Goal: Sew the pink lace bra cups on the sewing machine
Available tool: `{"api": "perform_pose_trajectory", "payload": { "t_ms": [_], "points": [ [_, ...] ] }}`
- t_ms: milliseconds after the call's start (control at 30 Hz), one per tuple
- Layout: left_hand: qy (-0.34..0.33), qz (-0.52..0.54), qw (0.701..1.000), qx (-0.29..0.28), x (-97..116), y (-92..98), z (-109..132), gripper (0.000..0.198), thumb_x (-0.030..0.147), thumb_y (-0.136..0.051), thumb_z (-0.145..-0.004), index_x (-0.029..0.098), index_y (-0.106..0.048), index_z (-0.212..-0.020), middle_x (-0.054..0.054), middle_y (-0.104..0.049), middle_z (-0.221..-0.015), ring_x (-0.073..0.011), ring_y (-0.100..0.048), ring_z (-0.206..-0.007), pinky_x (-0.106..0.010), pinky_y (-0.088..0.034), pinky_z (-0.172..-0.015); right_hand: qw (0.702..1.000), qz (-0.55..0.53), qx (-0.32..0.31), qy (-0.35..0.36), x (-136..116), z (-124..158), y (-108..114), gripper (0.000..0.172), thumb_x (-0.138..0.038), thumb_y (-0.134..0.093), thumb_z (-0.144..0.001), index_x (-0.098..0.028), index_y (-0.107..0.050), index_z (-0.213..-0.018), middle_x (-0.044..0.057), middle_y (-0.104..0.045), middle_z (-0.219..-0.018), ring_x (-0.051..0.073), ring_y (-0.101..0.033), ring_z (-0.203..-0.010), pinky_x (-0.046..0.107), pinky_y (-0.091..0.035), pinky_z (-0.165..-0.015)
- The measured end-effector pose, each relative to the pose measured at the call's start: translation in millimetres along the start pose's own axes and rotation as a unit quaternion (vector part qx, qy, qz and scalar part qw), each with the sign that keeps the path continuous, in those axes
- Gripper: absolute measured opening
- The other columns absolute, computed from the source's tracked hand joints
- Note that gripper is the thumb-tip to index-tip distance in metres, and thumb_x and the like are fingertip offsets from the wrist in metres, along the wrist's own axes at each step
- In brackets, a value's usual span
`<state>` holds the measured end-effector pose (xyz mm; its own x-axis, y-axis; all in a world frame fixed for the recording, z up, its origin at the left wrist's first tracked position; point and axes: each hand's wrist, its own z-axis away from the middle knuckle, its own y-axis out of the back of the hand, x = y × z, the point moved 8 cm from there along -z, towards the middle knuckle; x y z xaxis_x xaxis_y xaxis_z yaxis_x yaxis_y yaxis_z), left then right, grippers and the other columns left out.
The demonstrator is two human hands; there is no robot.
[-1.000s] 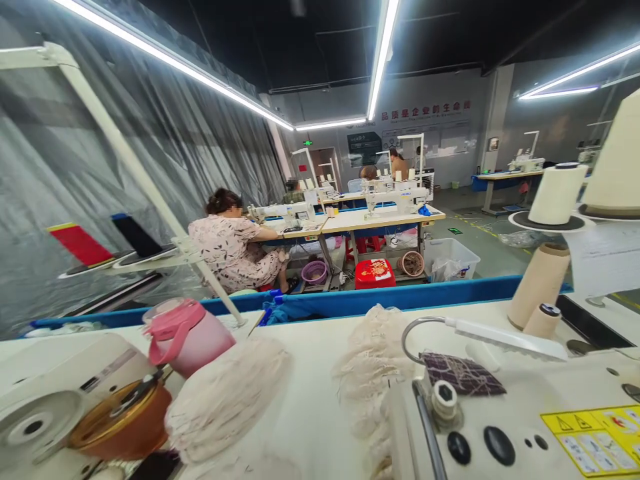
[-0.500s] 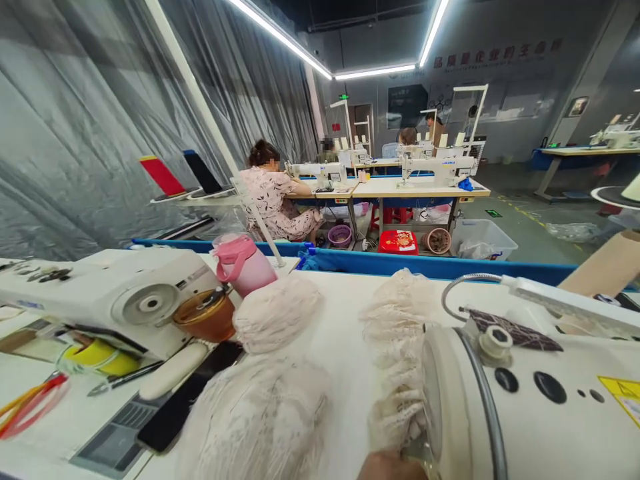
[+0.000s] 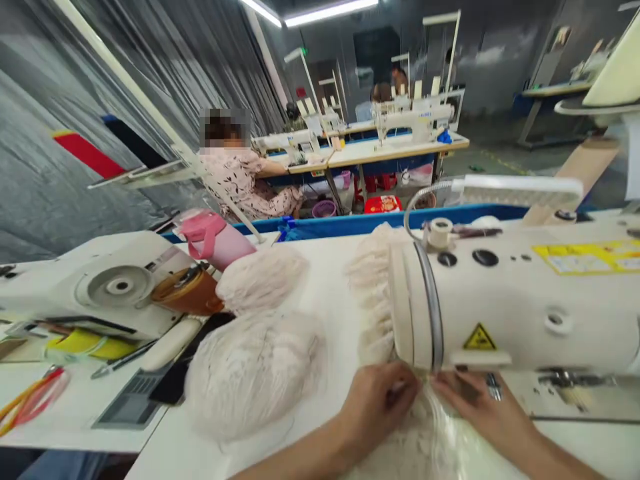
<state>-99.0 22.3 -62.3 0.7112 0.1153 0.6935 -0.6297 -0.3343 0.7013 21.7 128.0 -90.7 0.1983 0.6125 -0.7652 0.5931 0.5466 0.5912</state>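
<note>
My left hand [image 3: 383,397] is closed, pinching pale fabric [image 3: 417,440] just below the sewing machine's [image 3: 480,300] rounded end. Close by on the right, my right hand [image 3: 483,403] has its fingers and thumb pressed together at the same fabric, under the machine's head; the fingertips are partly hidden. Gathered cream fabric [image 3: 373,293] runs along the left side of the machine head, behind my left hand. Two bundled heaps of cream fabric lie to the left, a large heap [image 3: 255,373] nearer me and a smaller heap [image 3: 263,277] farther back.
On the left stands another sewing machine [image 3: 120,287], with a brown cup [image 3: 187,290], a pink container [image 3: 217,240], a black phone [image 3: 193,360] and yellow tape [image 3: 93,347] around it. A seated co-worker [image 3: 240,180] is at a table beyond the blue trough [image 3: 330,227].
My view has tilted and shifted downward. Both hands now show at the fabric below the machine head; earlier only part of one hand showed at the bottom edge.
</note>
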Motion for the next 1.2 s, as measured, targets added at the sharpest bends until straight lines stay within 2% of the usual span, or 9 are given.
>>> {"api": "perform_pose_trajectory", "payload": {
  "t_ms": [100, 200, 367, 500, 600, 800, 1000, 1100, 1200],
  "points": [
    [-0.026, 0.007, 0.999, 0.023, 7.2, 4.6, -4.4, 0.011, 0.024, -0.054, -0.09, 0.019, -0.064, -0.091, 0.0, -0.069, -0.073, -0.0115, -0.063, -0.059, -0.021, -0.048, -0.055, 0.998, 0.068, -0.019, -0.003, 3.0, -1.2, 3.5, 0.024, -0.044, -0.054, -0.089, -0.026, -0.067, -0.098, 0.003, -0.071, -0.087, 0.02, -0.067, -0.068, 0.034, -0.056, -0.063],
    [-0.062, -0.075, 0.994, 0.047, 11.0, 11.6, -13.1, 0.011, 0.024, -0.056, -0.089, 0.02, -0.063, -0.097, -0.001, -0.068, -0.075, -0.0149, -0.065, -0.068, -0.026, -0.052, -0.064, 0.995, 0.097, -0.018, 0.009, -0.5, -10.1, 15.1, 0.021, -0.039, -0.055, -0.089, -0.029, -0.067, -0.103, 0.003, -0.072, -0.093, 0.02, -0.065, -0.064, 0.035, -0.052, -0.057],
    [-0.153, -0.215, 0.96, 0.093, 32.0, 18.9, -9.9, 0.012, 0.016, -0.054, -0.09, 0.019, -0.064, -0.095, -0.005, -0.07, -0.092, -0.0196, -0.064, -0.083, -0.035, -0.053, -0.073, 0.937, 0.23, 0.076, 0.251, -49.7, -10.2, 35.4, 0.025, -0.01, -0.051, -0.084, -0.024, -0.068, -0.097, 0.001, -0.072, -0.089, 0.019, -0.063, -0.074, 0.034, -0.045, -0.07],
    [-0.244, -0.216, 0.945, 0.022, 60.3, 1.1, 10.5, 0.02, 0.015, -0.053, -0.091, 0.013, -0.063, -0.108, -0.009, -0.069, -0.107, -0.0207, -0.063, -0.101, -0.035, -0.055, -0.086, 0.912, 0.25, 0.075, 0.317, -69.9, -2.6, 35.3, 0.028, -0.001, -0.045, -0.08, -0.019, -0.066, -0.079, -0.002, -0.069, -0.076, 0.013, -0.056, -0.064, 0.03, -0.039, -0.065],
    [-0.254, -0.262, 0.931, -0.02, 64.7, -14.1, 20.4, 0.033, 0.025, -0.051, -0.094, 0.007, -0.058, -0.12, -0.014, -0.064, -0.123, -0.0252, -0.059, -0.116, -0.036, -0.055, -0.092, 0.899, 0.304, 0.034, 0.313, -71.6, 0.3, 24.8, 0.028, -0.001, -0.045, -0.079, -0.018, -0.066, -0.08, -0.001, -0.069, -0.081, 0.013, -0.058, -0.07, 0.03, -0.038, -0.066],
    [-0.236, -0.302, 0.923, -0.017, 52.3, -20.2, 15.5, 0.045, 0.035, -0.047, -0.096, 0.005, -0.053, -0.129, -0.014, -0.057, -0.133, -0.0268, -0.053, -0.125, -0.039, -0.051, -0.099, 0.881, 0.403, -0.02, 0.247, -47.2, 1.2, 9.4, 0.044, 0.002, -0.044, -0.076, -0.023, -0.065, -0.105, 0.0, -0.07, -0.102, 0.015, -0.059, -0.077, 0.029, -0.038, -0.06],
    [-0.196, -0.289, 0.937, -0.01, 43.5, -14.2, 6.1, 0.045, 0.035, -0.049, -0.095, 0.009, -0.052, -0.131, -0.011, -0.061, -0.128, -0.0263, -0.057, -0.119, -0.04, -0.05, -0.099, 0.905, 0.389, -0.059, 0.16, -29.6, -2.2, 10.0, 0.049, -0.008, -0.048, -0.081, -0.031, -0.058, -0.123, 0.004, -0.068, -0.109, 0.022, -0.059, -0.09, 0.03, -0.046, -0.06],
    [-0.188, -0.284, 0.94, -0.009, 42.1, -13.0, 3.3, 0.042, 0.034, -0.05, -0.095, 0.01, -0.054, -0.129, -0.01, -0.062, -0.127, -0.0264, -0.057, -0.119, -0.04, -0.049, -0.1, 0.923, 0.355, -0.062, 0.134, -33.7, -8.0, 13.1, 0.04, -0.013, -0.043, -0.089, -0.029, -0.059, -0.122, 0.005, -0.069, -0.101, 0.023, -0.061, -0.09, 0.036, -0.051, -0.07],
    [-0.184, -0.283, 0.941, -0.002, 40.8, -11.8, 1.4, 0.041, 0.035, -0.05, -0.095, 0.01, -0.054, -0.128, -0.01, -0.061, -0.128, -0.027, -0.055, -0.121, -0.04, -0.049, -0.099, 0.939, 0.322, -0.021, 0.116, -38.4, -14.6, 18.2, 0.034, -0.017, -0.04, -0.093, -0.028, -0.064, -0.114, 0.005, -0.069, -0.09, 0.022, -0.063, -0.081, 0.038, -0.053, -0.073]
  ]
}}
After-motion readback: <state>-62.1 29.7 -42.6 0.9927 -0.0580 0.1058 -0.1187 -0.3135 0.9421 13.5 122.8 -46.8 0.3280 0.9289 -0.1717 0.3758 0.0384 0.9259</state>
